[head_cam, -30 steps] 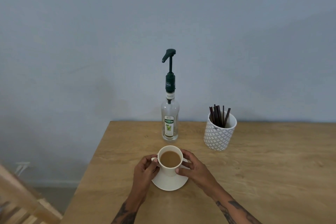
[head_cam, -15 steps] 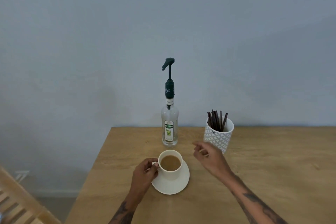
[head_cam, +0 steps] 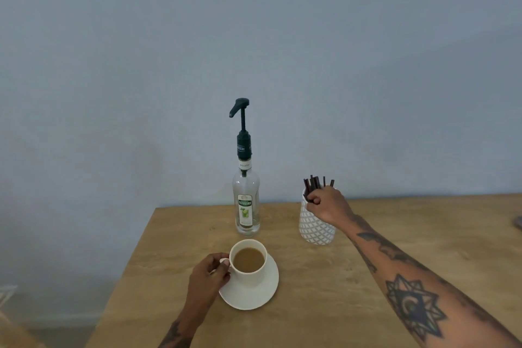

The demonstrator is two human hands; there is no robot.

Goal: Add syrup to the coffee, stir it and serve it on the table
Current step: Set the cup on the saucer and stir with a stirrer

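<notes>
A white cup of milky coffee [head_cam: 248, 261] stands on a white saucer [head_cam: 262, 295] near the table's left front. My left hand [head_cam: 207, 277] pinches the cup's handle. Behind the cup stands a clear syrup bottle [head_cam: 245, 203] with a dark green pump top. To its right is a white patterned holder [head_cam: 315, 227] with several dark stir sticks [head_cam: 315, 183]. My right hand [head_cam: 327, 203] is at the holder's rim, its fingers curled around one or more sticks.
The wooden table [head_cam: 324, 291] ends at a left edge close to the cup, with floor below. A plain grey wall rises right behind the table. A dark object [head_cam: 518, 222] shows at the far right edge.
My right hand left the cup, moved up and right to the holder and closed on the sticks. My left hand stayed on the cup's handle.
</notes>
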